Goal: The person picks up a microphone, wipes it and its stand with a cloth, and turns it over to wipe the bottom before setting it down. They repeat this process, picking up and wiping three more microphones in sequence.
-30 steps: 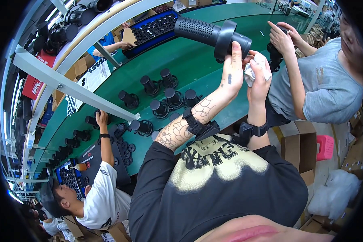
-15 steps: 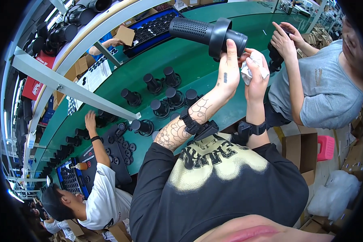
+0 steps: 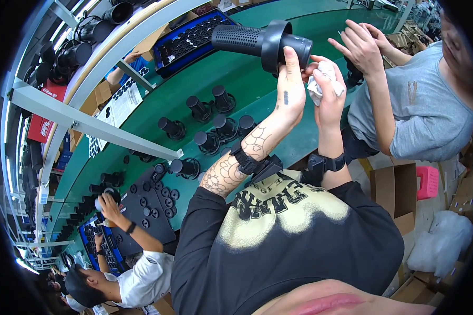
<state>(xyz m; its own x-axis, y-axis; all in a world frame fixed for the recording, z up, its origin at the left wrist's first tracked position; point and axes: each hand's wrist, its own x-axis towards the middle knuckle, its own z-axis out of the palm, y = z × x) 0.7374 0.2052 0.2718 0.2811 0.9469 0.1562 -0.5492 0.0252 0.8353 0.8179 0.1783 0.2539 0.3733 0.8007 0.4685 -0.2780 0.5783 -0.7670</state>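
Raised over the bench, a black cylindrical housing (image 3: pixel 242 41) lies nearly level, with a perforated barrel at its left, a wide collar and a smooth end at its right. My left hand (image 3: pixel 291 84) grips that smooth end from below, thumb along its near side. Close beside it, my right hand (image 3: pixel 329 100) holds a crumpled white cloth (image 3: pixel 318 88) near the housing's right end; its fingers are partly hidden by the cloth. Several similar black housings (image 3: pixel 225 126) stand upright on the green bench (image 3: pixel 278 136) below.
A slanting metal strut (image 3: pixel 100 126) crosses at left. Co-workers sit left (image 3: pixel 147 278) and stand right (image 3: pixel 415 100). Blue trays of black parts (image 3: pixel 194 42) stand at the back and left. Black discs lie on a dark mat (image 3: pixel 155 220). A cardboard box (image 3: pixel 394 194) and pink stool (image 3: pixel 427 181) are at right.
Both my hands, with the housing and cloth, have shifted slightly left. The left co-worker's hand has moved nearer the tray and holds something pale; the right co-worker's hands have shifted left.
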